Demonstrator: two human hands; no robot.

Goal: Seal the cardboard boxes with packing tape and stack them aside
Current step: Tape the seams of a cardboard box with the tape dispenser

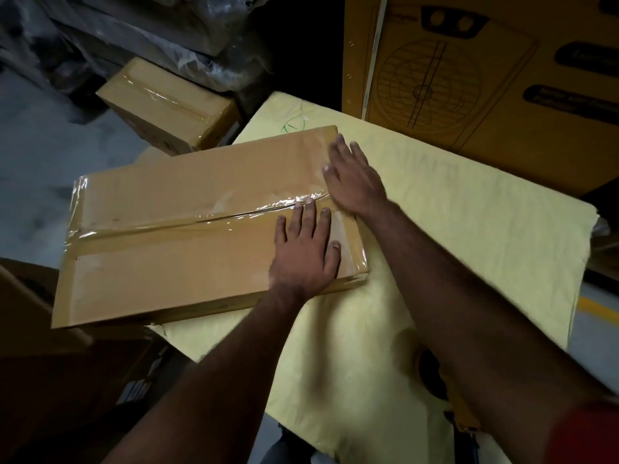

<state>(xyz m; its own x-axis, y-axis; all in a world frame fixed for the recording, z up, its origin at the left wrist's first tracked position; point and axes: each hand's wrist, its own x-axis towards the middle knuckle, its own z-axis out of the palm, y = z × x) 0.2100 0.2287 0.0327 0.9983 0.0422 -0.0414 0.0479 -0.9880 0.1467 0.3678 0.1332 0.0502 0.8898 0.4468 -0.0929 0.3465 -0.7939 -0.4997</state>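
Note:
A long flat cardboard box (187,229) lies on a table covered with yellow sheet (452,236), its left part overhanging the table's edge. Clear packing tape (234,214) runs along its centre seam and wraps the left end. My left hand (306,249) lies flat on the box's near right part, fingers straight, fingertips at the tape. My right hand (351,177) presses flat on the box's far right corner. A tape roll (430,373) lies on the sheet, partly hidden under my right forearm.
A sealed, taped cardboard box (167,105) sits on the floor at the far left. A large printed yellow carton (485,78) stands at the table's back right. Dark plastic-wrapped bundles (134,28) fill the back left. Another box (30,313) is at the near left.

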